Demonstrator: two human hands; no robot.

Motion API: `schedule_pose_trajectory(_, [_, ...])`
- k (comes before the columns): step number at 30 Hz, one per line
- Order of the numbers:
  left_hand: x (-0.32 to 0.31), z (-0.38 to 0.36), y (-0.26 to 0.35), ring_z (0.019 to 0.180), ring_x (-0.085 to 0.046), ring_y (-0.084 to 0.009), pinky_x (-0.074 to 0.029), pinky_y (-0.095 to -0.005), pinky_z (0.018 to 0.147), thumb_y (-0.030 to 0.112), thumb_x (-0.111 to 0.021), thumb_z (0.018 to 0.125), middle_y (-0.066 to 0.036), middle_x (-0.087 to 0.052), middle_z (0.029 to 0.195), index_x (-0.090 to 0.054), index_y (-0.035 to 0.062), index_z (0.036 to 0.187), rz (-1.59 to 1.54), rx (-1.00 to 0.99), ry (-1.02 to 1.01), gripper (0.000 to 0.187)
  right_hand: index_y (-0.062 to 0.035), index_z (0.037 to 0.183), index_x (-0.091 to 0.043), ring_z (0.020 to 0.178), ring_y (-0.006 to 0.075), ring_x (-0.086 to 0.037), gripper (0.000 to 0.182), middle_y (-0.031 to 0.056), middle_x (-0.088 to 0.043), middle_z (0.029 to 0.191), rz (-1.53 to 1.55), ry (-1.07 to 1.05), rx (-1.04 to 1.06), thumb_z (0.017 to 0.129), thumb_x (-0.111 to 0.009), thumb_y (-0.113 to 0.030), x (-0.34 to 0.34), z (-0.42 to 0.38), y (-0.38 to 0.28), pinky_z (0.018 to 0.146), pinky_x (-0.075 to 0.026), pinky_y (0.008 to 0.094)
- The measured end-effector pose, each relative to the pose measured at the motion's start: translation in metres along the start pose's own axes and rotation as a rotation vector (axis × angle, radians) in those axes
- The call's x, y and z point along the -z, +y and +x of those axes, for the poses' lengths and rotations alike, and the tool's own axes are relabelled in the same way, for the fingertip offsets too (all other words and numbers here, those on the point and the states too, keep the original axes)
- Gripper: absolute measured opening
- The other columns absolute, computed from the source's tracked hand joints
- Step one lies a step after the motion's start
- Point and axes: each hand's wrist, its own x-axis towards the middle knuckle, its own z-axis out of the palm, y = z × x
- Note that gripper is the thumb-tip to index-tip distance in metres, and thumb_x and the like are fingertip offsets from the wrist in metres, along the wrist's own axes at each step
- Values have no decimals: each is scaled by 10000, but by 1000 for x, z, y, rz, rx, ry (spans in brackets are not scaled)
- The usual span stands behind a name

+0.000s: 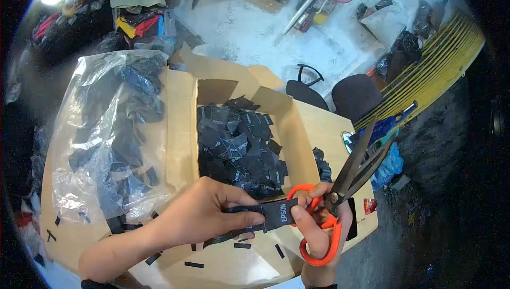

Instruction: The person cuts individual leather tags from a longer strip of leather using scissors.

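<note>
Slantwise, we hold the black EPSON strip (275, 215) along an eight-to-two-o'clock line: our left hand (213, 205) pinches its body, our right hand (317, 229) clamps its two-o'clock end. It also carries scissors (334, 197), whose parted blades aim at one o'clock, clear of the strip.

Head view, single: taken from close above the desk's (326, 129) near edge, directed forward and down; floor (239, 28) included beyond far edge.

At four o'clock the scissors (333, 198) have orange handles, the strip (276, 216) is black lettered white, and the panel (433, 55) at two seems yellow-striped.
</note>
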Motion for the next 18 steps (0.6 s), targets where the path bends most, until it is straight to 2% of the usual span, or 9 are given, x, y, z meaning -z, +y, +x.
schedule_pose_trajectory(5, [5,2,1,697,-579,-45,-459,-223,655,167,-709,800,-17,-678,756,-706,41,900,-21,117,-12,161,-33,980,-495,718,91,-495,290,57,-553,794,26,28,28,748,-643,58,-5,7,7,663,-412,247])
schedule_pose_trajectory(8, [5,2,0,682,-577,-41,-459,-218,640,156,-707,801,-20,-680,751,-703,27,886,-29,48,7,155,-32,981,-493,712,88,-491,293,54,-553,798,35,29,34,747,-638,67,-5,11,11,659,-409,237])
schedule_pose_trajectory(12, [5,4,-1,669,-580,-43,-463,-212,632,140,-699,807,-33,-684,752,-697,10,876,-72,100,30,148,-31,999,-495,729,88,-501,291,46,-553,803,28,20,16,761,-639,52,-6,9,7,665,-409,229])
schedule_pose_trajectory(14, [4,5,-3,673,-597,-53,-475,-208,640,125,-691,812,-50,-686,757,-689,-8,873,-175,84,57,146,-23,1012,-499,750,85,-512,280,40,-553,806,-19,69,-134,788,-664,-56,-3,5,1,665,-415,221])
schedule_pose_trajectory(15, [4,6,-5,673,-597,-53,-475,-208,640,125,-691,812,-50,-686,757,-689,-8,873,-177,84,60,146,-23,1012,-499,750,85,-512,280,40,-553,806,-20,66,-135,788,-664,-56,1,3,2,665,-415,221])
schedule_pose_trajectory(17, [4,7,-8,697,-613,-63,-484,-206,659,114,-681,819,-61,-686,760,-682,-21,876,-229,104,63,146,-7,1012,-501,743,80,-518,348,32,-554,808,31,-66,-158,804,-684,-219,13,-6,10,655,-424,217])
schedule_pose_trajectory(18, [4,7,-7,697,-613,-63,-484,-206,659,114,-681,819,-61,-686,760,-682,-21,876,-232,104,66,146,7,1002,-498,710,74,-512,444,35,-550,806,-17,-117,-154,801,-684,-343,19,-10,16,636,-428,214])
